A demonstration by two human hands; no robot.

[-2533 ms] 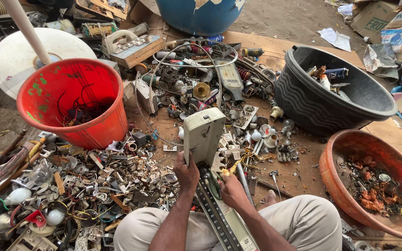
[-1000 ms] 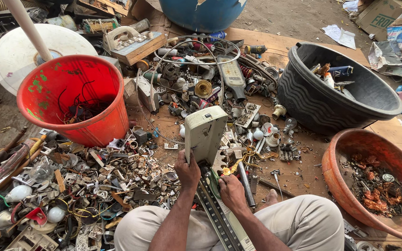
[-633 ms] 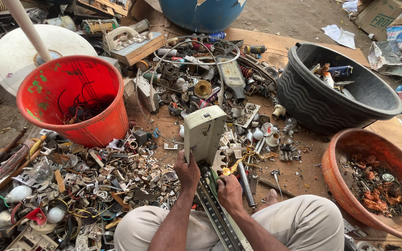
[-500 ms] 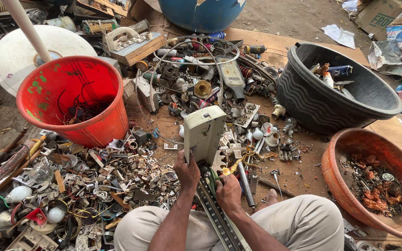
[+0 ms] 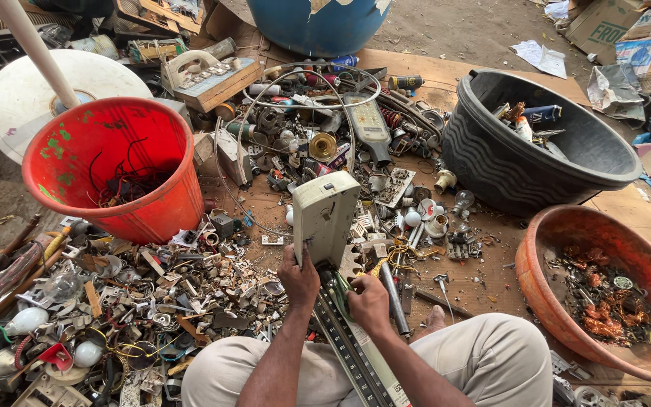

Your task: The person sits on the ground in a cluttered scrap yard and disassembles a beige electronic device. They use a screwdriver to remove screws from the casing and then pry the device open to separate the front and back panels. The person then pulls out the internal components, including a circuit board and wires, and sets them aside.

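My left hand (image 5: 299, 278) grips the lower end of a beige plastic casing (image 5: 324, 217) that stands tilted up over the ground. Just to its right, my right hand (image 5: 368, 301) is closed on the inner parts at the casing's base, where green pieces and a long flat strip (image 5: 352, 354) run down between my knees. A yellow wire loop (image 5: 394, 252) and a grey metal rod (image 5: 393, 297) lie beside my right hand.
A red bucket (image 5: 118, 169) with dark wires stands at the left, a black tub (image 5: 534, 145) at the right, a terracotta bowl (image 5: 603, 286) of copper scraps at the lower right. Small electronic scrap (image 5: 152, 301) covers the ground. A blue barrel (image 5: 318, 22) stands behind.
Both hands stay on the casing; the right hand has shifted slightly at its base. The view has barely moved.
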